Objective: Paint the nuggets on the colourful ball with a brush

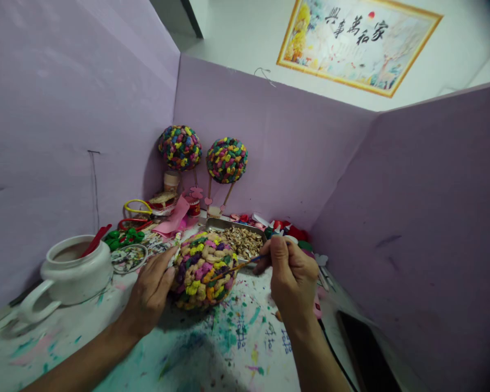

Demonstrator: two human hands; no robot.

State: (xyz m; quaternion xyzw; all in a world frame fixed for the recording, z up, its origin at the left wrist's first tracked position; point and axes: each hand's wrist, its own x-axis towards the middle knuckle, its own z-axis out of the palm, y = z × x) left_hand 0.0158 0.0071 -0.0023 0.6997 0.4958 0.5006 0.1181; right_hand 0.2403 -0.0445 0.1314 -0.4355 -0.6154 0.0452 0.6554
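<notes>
On the stained tabletop sits a round ball point(206, 272) covered in bumpy, shell-like pieces. Many are painted yellow, pink, purple, green or orange, while others are bare tan. My left hand point(151, 294) holds the ball at its left side, fingers stretched along it and the far fingertips hidden. A thin paintbrush point(245, 263) is pinched in my right hand point(292, 272), to the right of the ball. Its tip reaches the ball's front right, over tan and orange pieces. Behind the ball, a metal tray point(216, 224) holds brown shell-like pieces.
At left stands a white mug point(77, 272) with a red-handled tool in it. Scissors point(139, 207), green ties and a paint-smeared round palette point(129, 258) lie behind. Two finished-looking colourful balls point(227, 159) on sticks stand by the purple partition point(269, 147). A dark phone-like slab point(365, 351) lies right.
</notes>
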